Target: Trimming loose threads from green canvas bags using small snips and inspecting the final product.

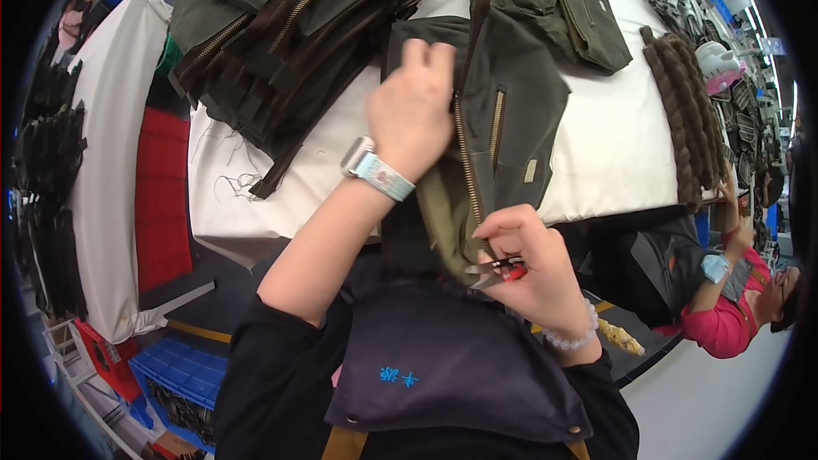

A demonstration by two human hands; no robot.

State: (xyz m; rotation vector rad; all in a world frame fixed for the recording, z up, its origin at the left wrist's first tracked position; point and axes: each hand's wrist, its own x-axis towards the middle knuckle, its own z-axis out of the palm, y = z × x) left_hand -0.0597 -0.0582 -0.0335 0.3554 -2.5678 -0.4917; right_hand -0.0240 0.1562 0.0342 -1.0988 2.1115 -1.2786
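A dark olive jacket [511,102] with a brass zipper lies on the white table [613,153], its lower part hanging over the near edge. My left hand [413,111] presses flat on the jacket beside the zipper; a watch sits on that wrist. My right hand [528,260] is closed around small red-handled thread snips [498,271], whose metal tips point left at the bottom end of the zipper. A bead bracelet circles the right wrist.
A pile of more olive jackets [290,25] covers the table's far left. Brown fur strips [682,111] lie along the right edge. A person in a pink top [733,315] sits at lower right. Blue crates [183,379] stand on the floor at lower left.
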